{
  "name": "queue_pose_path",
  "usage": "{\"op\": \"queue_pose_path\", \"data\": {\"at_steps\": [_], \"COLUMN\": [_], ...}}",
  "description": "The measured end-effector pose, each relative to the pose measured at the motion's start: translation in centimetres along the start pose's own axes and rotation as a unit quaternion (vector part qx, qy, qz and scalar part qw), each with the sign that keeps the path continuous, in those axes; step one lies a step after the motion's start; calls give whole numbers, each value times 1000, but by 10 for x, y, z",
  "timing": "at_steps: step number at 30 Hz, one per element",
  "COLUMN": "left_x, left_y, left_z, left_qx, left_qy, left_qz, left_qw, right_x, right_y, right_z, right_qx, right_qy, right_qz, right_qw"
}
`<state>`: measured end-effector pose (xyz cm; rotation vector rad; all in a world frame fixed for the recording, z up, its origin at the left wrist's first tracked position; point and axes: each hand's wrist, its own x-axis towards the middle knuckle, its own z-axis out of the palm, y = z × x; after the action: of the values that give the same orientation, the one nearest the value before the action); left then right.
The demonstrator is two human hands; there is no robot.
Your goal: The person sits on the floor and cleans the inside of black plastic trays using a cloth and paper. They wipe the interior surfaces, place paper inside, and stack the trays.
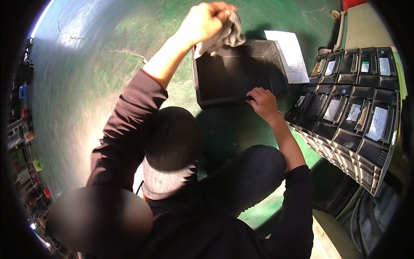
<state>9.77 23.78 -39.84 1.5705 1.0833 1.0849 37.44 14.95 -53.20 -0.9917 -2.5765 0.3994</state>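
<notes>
1. While the black plastic bin (239,73) sits on the green floor (108,77) just beyond our knees, we work with both hands on it: the left hand (206,20) is closed tight around a bunched grey rag (230,33) at the bin's far left corner, and the right hand (262,102) has its fingers curled over the near rim, gripping it.
2. We judge the step in hand to be wiping the bin, so the right hand should keep pressing the near rim down and toward us; a light bin like this would probably slide across the smooth floor under a hard stroke.
3. We would keep the rag wadded but let a flat face of it meet the plastic, and drive it into the corners and along the foot of the walls, where dirt most likely gathers.
4. We should work from the far wall toward the near one, so that loosened dust is not dragged over parts already wiped.
5. To the right, a rack of black bins (353,112) with pale cards lies close, and a white paper sheet (290,55) lies just beside the bin's far right corner; broad strokes on that side should stay inside the walls so the sheet is not knocked or soiled.
</notes>
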Motion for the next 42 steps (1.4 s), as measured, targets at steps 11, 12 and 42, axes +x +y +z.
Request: {"op": "queue_pose_path", "data": {"at_steps": [11, 12, 42], "left_x": [-6, -11, -95], "left_y": [-26, -44, -219], "left_z": [39, 32, 48], "left_qx": [-162, -183, 288], "left_qy": [-72, -45, 260], "left_qz": [-179, -173, -175], "left_qw": [968, 967, 905], "right_x": [91, 93, 56], "right_y": [-6, -1, 118], "right_z": [-91, -108, 137], "right_qx": [189, 136, 59], "right_qy": [144, 167, -140], "right_qz": [217, 207, 182], "right_qw": [947, 954, 971]}}
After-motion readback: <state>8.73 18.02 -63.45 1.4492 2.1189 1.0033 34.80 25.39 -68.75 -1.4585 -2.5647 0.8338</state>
